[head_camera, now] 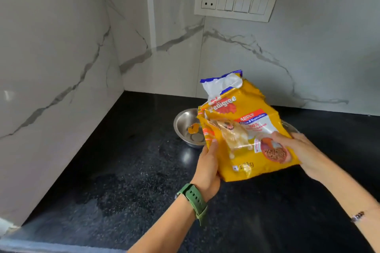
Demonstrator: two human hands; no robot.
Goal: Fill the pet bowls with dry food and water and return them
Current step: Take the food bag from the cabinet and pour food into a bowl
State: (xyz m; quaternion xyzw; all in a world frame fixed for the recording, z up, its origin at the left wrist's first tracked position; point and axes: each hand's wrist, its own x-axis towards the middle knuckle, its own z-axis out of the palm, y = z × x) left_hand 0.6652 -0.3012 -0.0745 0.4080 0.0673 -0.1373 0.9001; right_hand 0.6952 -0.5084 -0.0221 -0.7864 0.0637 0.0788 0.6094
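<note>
Left hand [207, 164] and right hand [304, 152], each grip clamped on a yellow dog food bag [244, 135], hold it above the black counter [123, 170], partly covering a steel bowl [186, 127] near the counter's back edge.

Dog food bag over the bowls in the counter's back corner

I hold the yellow dry-food bag [244, 129] tilted above the counter [123, 170], torn blue-and-white top pointing up toward the back edge. Behind it a steel bowl [186, 127] stands upright near the back-left corner, no food in the part I can see. A second bowl's rim [291, 126] peeks out at the bag's right.
</note>
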